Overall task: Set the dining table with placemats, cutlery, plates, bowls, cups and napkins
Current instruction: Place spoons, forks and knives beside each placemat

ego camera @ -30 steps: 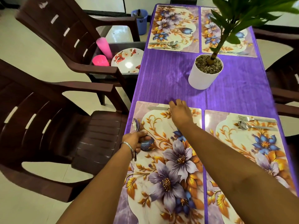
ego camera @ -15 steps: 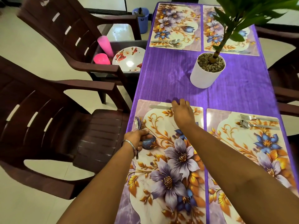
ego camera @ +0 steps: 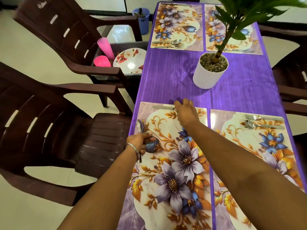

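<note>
Steel knife [ego camera: 163, 107] now lies along the near-left placemat's [ego camera: 166, 163] twelve o'clock edge, where the right hand [ego camera: 185, 112], fingers curled over its handle, has barely moved in the last second. Left hand [ego camera: 141, 141] still grips a spoon [ego camera: 140, 126] at nine o'clock, so this setting's cutlery looks nearly placed.

Shiny metal spoon [ego camera: 140, 126], glossy placemat [ego camera: 167, 171], ribbed purple cloth [ego camera: 166, 77].
</note>
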`<state>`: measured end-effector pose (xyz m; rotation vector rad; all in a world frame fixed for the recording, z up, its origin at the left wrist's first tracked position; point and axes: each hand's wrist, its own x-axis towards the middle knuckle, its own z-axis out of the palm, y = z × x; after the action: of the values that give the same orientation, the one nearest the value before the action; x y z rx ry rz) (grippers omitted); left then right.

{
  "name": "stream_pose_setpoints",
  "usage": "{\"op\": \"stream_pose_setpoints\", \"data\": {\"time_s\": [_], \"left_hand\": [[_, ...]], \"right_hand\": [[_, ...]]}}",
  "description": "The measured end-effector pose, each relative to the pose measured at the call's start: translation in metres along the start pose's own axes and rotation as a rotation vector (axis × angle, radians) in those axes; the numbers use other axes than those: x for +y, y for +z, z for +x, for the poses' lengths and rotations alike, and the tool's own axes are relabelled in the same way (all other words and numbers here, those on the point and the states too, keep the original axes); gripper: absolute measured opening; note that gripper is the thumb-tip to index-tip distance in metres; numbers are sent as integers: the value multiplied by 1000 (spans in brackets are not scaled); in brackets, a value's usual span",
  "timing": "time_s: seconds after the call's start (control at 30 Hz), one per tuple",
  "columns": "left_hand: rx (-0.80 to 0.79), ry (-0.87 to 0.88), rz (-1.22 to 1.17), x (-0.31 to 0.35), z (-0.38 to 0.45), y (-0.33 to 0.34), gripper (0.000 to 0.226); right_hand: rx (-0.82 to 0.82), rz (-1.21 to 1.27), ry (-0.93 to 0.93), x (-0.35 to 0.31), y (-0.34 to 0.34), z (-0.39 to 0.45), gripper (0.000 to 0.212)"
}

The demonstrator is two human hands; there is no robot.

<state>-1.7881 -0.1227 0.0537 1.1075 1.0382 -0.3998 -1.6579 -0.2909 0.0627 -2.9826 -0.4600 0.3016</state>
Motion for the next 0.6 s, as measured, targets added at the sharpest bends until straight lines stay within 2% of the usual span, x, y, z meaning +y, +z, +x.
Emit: {"op": "stream_pose_setpoints", "data": {"time_s": [0.13,0.2,0.27,0.33,0.4,0.47,0.53,0.6], "left_hand": [[-22,14,-5,0,-1,1,10],[-68,14,-33,-1,-2,-1,21],[-136,1,-66,-1,-4,-4,36],[-203,2,-70,-2,-8,-9,43],[-228,51,-1,-6,-17,-14,36],[-239,162,207,-12,-28,-15,28],[-363,265,382,-24,-46,-17,23],[-530,317,440,-40,-66,-20,18]], "right_hand": [[2,36,21,3,-3,-1,39],[9,49,29,-1,-6,-9,40],[88,94,34,-8,-7,-26,41],[158,268,52,-20,-6,-54,40],[81,563,85,-32,-6,-88,41],[-33,878,170,-42,-8,-121,41],[-80,1081,238,-49,-13,-152,40],[-71,1193,232,-50,-16,-176,38]]}}
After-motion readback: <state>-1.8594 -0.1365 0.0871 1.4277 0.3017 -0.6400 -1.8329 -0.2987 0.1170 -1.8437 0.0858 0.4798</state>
